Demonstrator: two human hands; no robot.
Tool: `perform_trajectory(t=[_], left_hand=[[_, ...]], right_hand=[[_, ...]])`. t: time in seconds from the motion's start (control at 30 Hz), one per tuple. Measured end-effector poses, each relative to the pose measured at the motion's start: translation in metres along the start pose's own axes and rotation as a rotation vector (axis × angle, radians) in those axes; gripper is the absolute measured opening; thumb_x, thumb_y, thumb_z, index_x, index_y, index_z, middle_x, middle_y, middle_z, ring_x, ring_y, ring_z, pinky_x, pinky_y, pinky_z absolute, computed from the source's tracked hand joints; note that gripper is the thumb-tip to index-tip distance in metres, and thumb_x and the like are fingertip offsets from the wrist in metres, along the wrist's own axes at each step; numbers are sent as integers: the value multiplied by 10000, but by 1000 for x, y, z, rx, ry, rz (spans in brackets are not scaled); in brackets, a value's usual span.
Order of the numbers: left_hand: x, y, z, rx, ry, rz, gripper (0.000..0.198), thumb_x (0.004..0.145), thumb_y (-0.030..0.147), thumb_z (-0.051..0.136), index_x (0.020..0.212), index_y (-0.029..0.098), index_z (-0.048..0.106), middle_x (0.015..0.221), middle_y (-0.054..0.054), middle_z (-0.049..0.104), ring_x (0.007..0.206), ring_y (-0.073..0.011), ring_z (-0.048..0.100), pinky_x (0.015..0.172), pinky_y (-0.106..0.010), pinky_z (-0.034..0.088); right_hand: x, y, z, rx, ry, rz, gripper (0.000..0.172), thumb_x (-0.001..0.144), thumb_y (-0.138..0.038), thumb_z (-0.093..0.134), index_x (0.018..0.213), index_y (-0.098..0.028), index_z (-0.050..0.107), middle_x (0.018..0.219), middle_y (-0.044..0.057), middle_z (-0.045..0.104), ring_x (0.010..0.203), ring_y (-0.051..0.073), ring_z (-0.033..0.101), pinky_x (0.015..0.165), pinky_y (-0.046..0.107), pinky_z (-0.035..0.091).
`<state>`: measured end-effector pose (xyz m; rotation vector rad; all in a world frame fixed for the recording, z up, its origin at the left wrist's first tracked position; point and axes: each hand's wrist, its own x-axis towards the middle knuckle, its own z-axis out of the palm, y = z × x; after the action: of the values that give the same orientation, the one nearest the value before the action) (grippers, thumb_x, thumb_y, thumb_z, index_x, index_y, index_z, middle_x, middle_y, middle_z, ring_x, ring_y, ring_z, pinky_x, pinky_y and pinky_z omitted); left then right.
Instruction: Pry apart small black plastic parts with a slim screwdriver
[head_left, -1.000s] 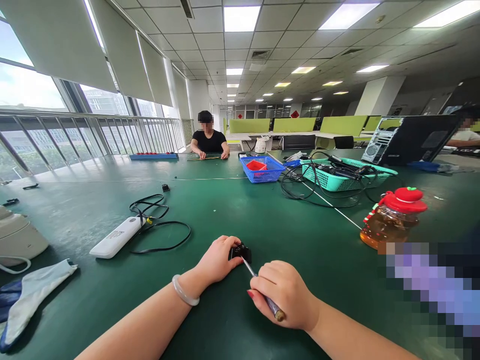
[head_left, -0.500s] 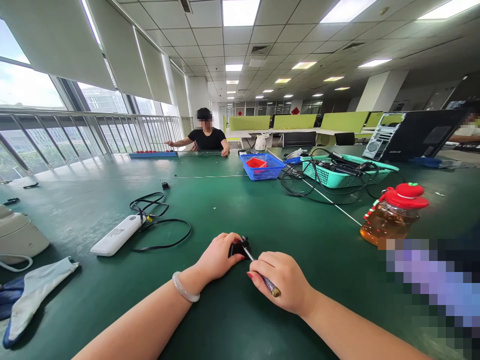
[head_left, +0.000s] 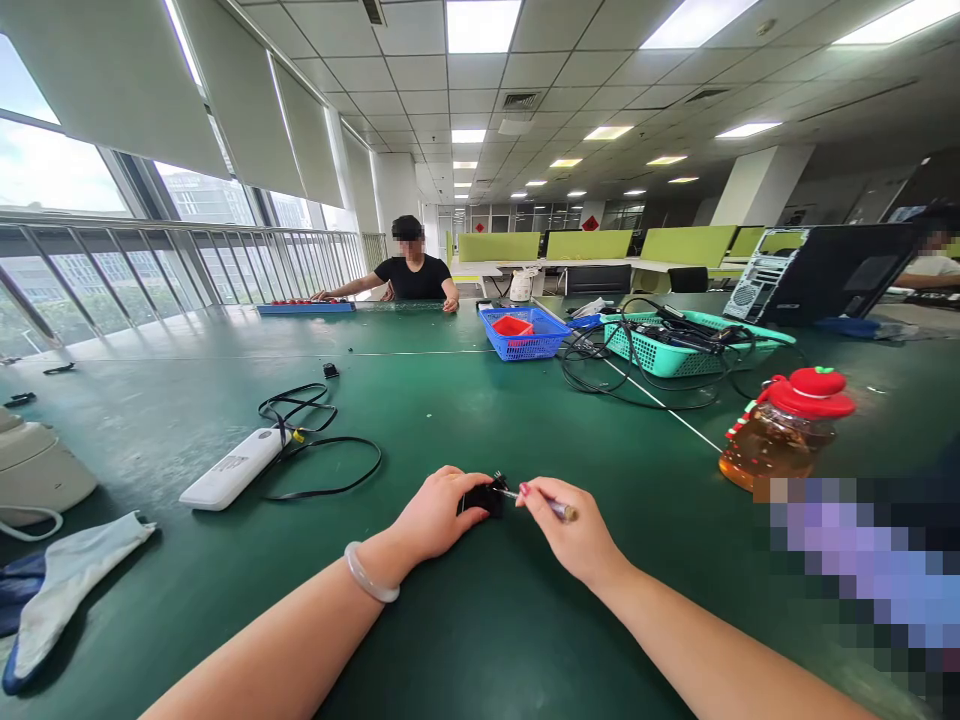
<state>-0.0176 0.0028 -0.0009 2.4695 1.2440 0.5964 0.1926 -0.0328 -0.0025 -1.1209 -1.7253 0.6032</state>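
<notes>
On the green table, my left hand (head_left: 442,510) is closed around a small black part (head_left: 484,497), thumb in front and fingers behind. The part's exact kind is too small to make out. My right hand (head_left: 574,530) pinches a screwdriver (head_left: 562,510) by its handle, which has a brownish end. The thin metal shaft points left, with its tip at the right side of the black part. Whether the tip sits in a screw cannot be seen.
A white power strip (head_left: 236,468) with a black cable lies to the left, beyond a glove (head_left: 82,575). A red-lidded jar (head_left: 784,430) stands at the right. Farther back are a blue basket (head_left: 525,335) and a teal basket (head_left: 667,355) of cables. A person (head_left: 411,270) sits opposite.
My right hand has shifted its grip, and the screwdriver has swung from a steep slant to nearly level, pointing left. My left hand stays on the black part. The person opposite has moved an arm.
</notes>
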Motion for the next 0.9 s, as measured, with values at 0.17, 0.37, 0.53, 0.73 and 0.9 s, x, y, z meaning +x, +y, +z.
perform_trajectory(t=[0.17,0.37,0.53,0.73,0.9], left_hand=[[0,1,0,12,-17,-4,396,843,286,660,1234,252,607,1125,-34,708,1078,-234,587,976,-386,464],[-1,-2,2,-3,-3,3,348,824,318,680,1161,258,619,1126,-29,698,1092,-246,586,974,-403,465],[0,-2,1,-2,-12,11,359,809,303,706,1153,244,622,1106,-35,703,1052,-234,603,961,-390,471],[0,-4,3,-3,-12,21,383,792,316,723,1157,253,626,1089,-34,705,1037,-236,607,949,-388,475],[0,-4,4,-1,-10,16,393,786,324,736,1157,252,628,1093,-35,707,1042,-238,607,949,-387,476]], right_hand=[[14,18,-3,432,144,445,522,751,-682,604,608,-180,598,476,-40,428,397,83,345,394,235,243],[15,19,-6,623,176,382,490,738,-634,673,601,-193,509,449,-83,340,409,55,237,405,212,175],[5,10,0,384,48,254,509,828,-658,548,611,-199,503,469,-64,342,456,89,305,444,234,241],[-1,1,0,159,-44,98,460,903,-569,465,621,-205,471,513,-63,316,477,95,284,466,244,244],[-6,-7,-2,-39,-143,-56,355,945,-418,447,670,-199,498,565,-40,441,513,99,387,506,227,300]])
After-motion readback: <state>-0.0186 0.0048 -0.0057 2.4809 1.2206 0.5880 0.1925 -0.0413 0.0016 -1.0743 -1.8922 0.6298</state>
